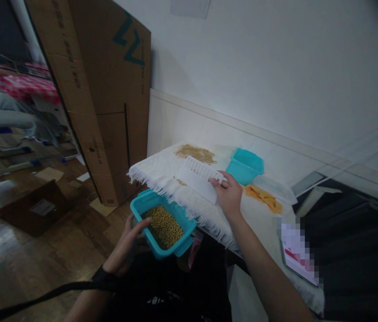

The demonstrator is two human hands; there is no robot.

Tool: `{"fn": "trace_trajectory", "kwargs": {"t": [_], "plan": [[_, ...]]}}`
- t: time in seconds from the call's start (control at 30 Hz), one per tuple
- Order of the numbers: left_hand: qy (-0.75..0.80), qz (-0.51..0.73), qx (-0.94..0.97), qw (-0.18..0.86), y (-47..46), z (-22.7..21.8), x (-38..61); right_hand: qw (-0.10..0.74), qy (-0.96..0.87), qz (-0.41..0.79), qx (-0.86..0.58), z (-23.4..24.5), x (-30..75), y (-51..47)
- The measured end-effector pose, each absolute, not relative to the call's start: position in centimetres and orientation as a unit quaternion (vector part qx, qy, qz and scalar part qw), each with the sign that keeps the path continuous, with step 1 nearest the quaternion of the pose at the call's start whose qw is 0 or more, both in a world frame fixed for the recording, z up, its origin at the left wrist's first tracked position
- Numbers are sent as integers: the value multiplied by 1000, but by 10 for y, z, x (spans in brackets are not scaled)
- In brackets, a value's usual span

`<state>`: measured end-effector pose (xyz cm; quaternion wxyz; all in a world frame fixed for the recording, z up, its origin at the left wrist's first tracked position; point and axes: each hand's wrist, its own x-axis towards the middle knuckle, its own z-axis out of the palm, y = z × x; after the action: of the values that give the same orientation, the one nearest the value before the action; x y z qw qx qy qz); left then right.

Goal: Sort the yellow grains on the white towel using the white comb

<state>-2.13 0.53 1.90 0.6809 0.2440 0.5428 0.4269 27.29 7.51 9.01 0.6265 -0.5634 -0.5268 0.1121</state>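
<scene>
My left hand [130, 239] grips the left side of a teal plastic tub [143, 201], thumb over the rim. Yellowish beans [165, 226] cover the bottom of this tub, which sits just below the fringed edge of the white tablecloth [155, 170]. With thumb and fingers closed, my right hand [229, 194] holds a flat white plastic piece [197, 181] with a row of slots along its far side. The piece lies low over the cloth. A few loose beans [179, 181] rest by its left edge, and a larger bean pile [195, 153] spreads behind it.
A second teal tub [245, 165] stands at the table's back, beside a clear lid [278, 188] and an orange cloth [263, 198]. A tablet-like device [298, 259] lies at right. Tall cardboard [108, 89] stands left; a seated person's leg [4, 114] shows beyond.
</scene>
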Motion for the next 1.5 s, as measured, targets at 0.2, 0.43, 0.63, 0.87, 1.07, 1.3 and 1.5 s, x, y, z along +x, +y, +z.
{"fn": "trace_trajectory", "kwargs": {"t": [0.2, 0.43, 0.63, 0.87, 1.07, 1.3, 1.5], "plan": [[542, 433, 246, 677, 5, 19, -21, 616, -532, 117, -569, 93, 268, 74], [552, 421, 251, 675, 8, 15, -23, 615, -533, 121, -569, 96, 265, 72], [548, 426, 242, 678, 7, 19, -22, 627, -521, 130, -564, 94, 260, 71], [555, 426, 241, 673, 9, 14, -23, 648, -491, 117, -570, 86, 256, 67], [547, 427, 243, 678, 8, 16, -24, 643, -490, 99, -580, 78, 251, 73], [546, 428, 245, 677, 7, 18, -25, 637, -494, 101, -582, 76, 247, 75], [553, 430, 243, 671, 9, 18, -26, 645, -492, 91, -577, 78, 245, 78]]}}
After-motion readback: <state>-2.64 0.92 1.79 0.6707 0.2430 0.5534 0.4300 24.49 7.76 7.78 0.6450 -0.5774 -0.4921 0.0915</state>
